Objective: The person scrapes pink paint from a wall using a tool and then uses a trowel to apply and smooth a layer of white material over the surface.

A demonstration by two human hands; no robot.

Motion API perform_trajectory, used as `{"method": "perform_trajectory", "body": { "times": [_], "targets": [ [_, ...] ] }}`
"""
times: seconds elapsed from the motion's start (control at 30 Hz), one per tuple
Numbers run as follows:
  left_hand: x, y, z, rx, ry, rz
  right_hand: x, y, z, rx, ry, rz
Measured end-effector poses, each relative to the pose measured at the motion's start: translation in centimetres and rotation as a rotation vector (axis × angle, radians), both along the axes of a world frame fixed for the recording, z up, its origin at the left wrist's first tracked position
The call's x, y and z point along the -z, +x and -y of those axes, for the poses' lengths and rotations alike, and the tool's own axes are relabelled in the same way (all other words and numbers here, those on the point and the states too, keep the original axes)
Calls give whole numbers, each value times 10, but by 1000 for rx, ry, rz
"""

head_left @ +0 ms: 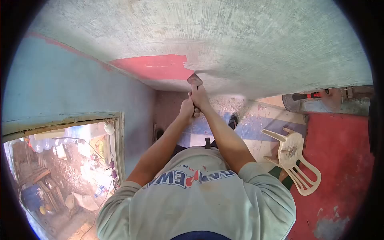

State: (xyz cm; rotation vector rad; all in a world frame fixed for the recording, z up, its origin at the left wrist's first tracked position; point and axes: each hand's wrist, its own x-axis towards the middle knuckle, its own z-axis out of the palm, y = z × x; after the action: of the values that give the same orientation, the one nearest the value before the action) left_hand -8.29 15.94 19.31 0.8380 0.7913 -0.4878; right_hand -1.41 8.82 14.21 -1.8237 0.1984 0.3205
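Note:
A paint scraper (195, 79) points away from me, its wide blade at the wall just by the lower right corner of a pink paint patch (156, 67). My right hand (199, 97) is closed round the handle, close behind the blade. Below and to its left, my left hand (187, 109) is closed at the handle's rear end, pressed up against the right hand. Most of the handle is hidden by the fingers. Around the pink patch the wall (240, 44) is bare, scratched grey-green, and the patch's right edge is ragged.
A white plastic chair (294, 150) with tools on its seat stands to the right, beside a red surface (340, 160). A red-and-black handled tool (312, 95) lies on a ledge. At left, a framed opening (120, 136) shows clutter outside. Debris dots the tiled floor (250, 116).

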Motion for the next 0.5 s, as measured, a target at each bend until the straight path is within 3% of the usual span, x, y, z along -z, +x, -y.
{"method": "perform_trajectory", "body": {
  "times": [0.1, 0.2, 0.43, 0.5],
  "targets": [
    [-32, -12, 2, 21, 18, 63, -19, -13, 4, 10, 57, -33],
    [13, 2, -3, 13, 45, 2, 5, -10, 4, 1, -19, -19],
    [-12, -14, 3, 61, 87, 99, -17, -17, 5, 5, 27, -35],
    [30, -8, -2, 35, 68, 45, -4, -11, 5, -60, -37, -64]
  ]
}}
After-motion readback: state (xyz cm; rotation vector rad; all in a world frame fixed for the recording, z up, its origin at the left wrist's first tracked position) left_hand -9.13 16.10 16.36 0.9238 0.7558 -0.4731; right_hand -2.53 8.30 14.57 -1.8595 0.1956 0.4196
